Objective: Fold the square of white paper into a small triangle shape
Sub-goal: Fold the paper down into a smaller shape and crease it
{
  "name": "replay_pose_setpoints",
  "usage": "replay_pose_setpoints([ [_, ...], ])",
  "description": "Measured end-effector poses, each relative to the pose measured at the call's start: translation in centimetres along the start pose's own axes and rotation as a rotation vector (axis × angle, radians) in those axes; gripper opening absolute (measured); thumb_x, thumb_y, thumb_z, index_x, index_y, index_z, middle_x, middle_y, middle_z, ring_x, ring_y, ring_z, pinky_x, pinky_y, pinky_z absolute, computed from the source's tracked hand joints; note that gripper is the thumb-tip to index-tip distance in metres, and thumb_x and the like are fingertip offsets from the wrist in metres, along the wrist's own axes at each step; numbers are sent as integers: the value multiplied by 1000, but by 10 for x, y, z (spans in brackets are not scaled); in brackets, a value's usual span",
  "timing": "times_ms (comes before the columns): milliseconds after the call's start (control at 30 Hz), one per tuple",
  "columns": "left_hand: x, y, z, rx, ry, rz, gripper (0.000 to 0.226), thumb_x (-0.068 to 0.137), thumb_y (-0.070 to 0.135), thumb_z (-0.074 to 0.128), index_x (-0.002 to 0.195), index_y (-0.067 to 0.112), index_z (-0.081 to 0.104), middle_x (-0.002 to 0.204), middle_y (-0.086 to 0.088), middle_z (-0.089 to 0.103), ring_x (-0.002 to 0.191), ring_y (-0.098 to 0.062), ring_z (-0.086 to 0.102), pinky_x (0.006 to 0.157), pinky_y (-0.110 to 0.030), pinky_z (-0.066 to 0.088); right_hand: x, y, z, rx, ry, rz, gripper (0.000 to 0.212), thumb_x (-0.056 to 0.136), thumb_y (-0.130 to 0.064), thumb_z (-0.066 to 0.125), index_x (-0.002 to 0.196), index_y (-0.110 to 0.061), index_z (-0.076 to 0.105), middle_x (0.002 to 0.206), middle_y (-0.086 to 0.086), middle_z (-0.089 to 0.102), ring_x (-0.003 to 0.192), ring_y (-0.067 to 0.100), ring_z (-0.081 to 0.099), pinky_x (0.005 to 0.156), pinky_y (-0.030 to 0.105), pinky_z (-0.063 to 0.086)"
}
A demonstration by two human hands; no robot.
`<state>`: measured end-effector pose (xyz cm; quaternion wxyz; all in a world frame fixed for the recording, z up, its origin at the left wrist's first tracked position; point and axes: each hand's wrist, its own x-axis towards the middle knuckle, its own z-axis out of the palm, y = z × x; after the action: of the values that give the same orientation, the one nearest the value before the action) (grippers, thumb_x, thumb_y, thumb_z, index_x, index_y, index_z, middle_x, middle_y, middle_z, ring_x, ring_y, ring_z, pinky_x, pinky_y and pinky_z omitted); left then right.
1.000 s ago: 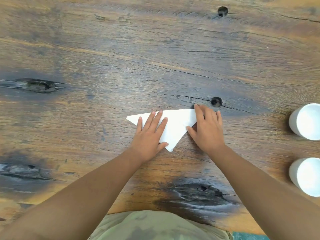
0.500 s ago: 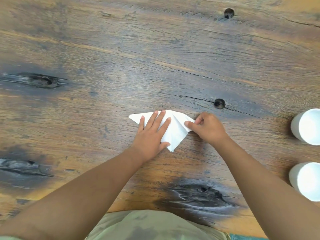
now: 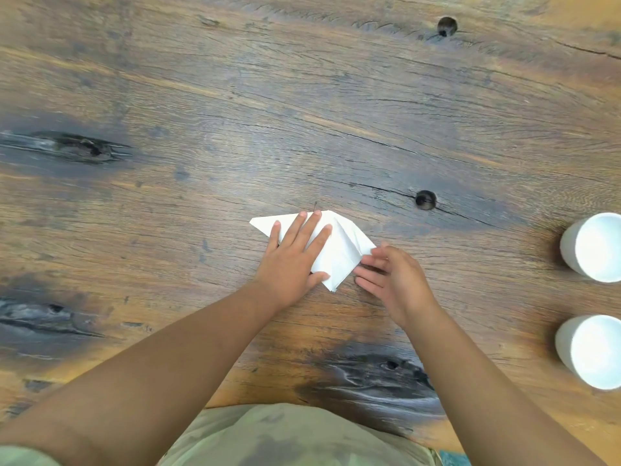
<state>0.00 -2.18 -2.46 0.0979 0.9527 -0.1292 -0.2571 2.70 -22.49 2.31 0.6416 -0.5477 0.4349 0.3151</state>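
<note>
While the white paper (image 3: 336, 260) lies part-folded as a triangle on the desk (image 3: 201, 129), the left hand (image 3: 295, 255) presses flat on it, fingers spread straight. Just right of that hand a flap (image 3: 351, 238) stands raised. The right hand (image 3: 395, 279) meets its corner, pinching or not I cannot tell. Should the pressing hand slide, the crease would likely run crooked. Two white cups (image 3: 593, 247) stand well beyond the right hand.

The white paper (image 3: 339, 257) lies near the middle of the wooden counter (image 3: 336, 146), folded into a layered triangle. Its long edge is on the far side, its tip points toward the near edge, and its right corner is creased inward.
</note>
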Motion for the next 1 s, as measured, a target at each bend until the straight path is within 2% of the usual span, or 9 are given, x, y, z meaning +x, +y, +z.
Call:
replay_pose_setpoints([
  [200,1,-1,2,-16,14,1,88,93,60,48,158,27,-1,167,1,-14,153,-22,-14,121,-56,-4,-1,-3,11,387,-16,-51,13,99,-23,52,92,-12,58,114,12,65,112,39,66,101,51,51],
  [367,0,-1,1,-14,9,-2,88,94,61,46,159,27,-3,167,0,-15,153,-22,-15,121,-56,-4,-1,-19,19,548,-27,-139,17,98,-22,50,91,-10,62,112,16,69,103,34,71,93,46,56],
  [533,0,-2,1,-21,15,5,87,94,59,49,159,28,1,167,1,-14,153,-21,-14,121,-54,-4,-12,-17,29,11,-30,-448,15,89,-20,56,95,-19,70,106,0,76,110,16,68,95,32,50],
  [600,-1,-5,0,-28,21,14,87,93,60,49,159,29,1,167,3,-13,153,-19,-14,121,-52,-5,-21,-8,33,-213,-60,-591,19,91,-18,53,98,-23,71,101,-11,74,98,1,67,81,17,51],
  [667,-2,-7,-2,-53,20,30,89,92,63,47,159,29,0,167,4,-13,153,-18,-14,121,-51,-6,-27,2,38,-370,-118,-636,24,89,-21,52,106,-27,69,97,-14,73,86,3,66,71,23,55],
  [733,-4,-9,-5,-109,28,60,89,92,64,45,159,27,0,168,6,-13,153,-17,-14,123,-51,-5,-31,10,42,-539,-159,-671,30,89,-24,52,114,-31,66,107,-12,71,94,10,65,83,38,56],
  [833,-13,-21,-8,-179,61,87,86,93,58,45,159,21,4,168,6,-8,153,-12,-14,125,-49,-1,-29,20,49,-750,-210,-828,35,90,-19,52,123,-25,64,129,-14,62,121,1,54,106,23,41],
  [900,-23,-35,-7,-168,84,66,84,95,55,46,159,18,7,168,5,-6,153,-13,-13,125,-50,3,-27,25,55,-850,-235,-870,36,91,-20,52,125,-21,64,135,-12,59,129,0,49,108,12,32],
  [1000,-41,-55,-2,-146,79,5,85,95,55,49,160,19,7,168,5,-7,153,-14,-11,124,-54,4,-22,32,64,-964,-271,-837,35,94,-20,53,126,-20,67,144,-11,54,130,0,48,108,14,30],
])
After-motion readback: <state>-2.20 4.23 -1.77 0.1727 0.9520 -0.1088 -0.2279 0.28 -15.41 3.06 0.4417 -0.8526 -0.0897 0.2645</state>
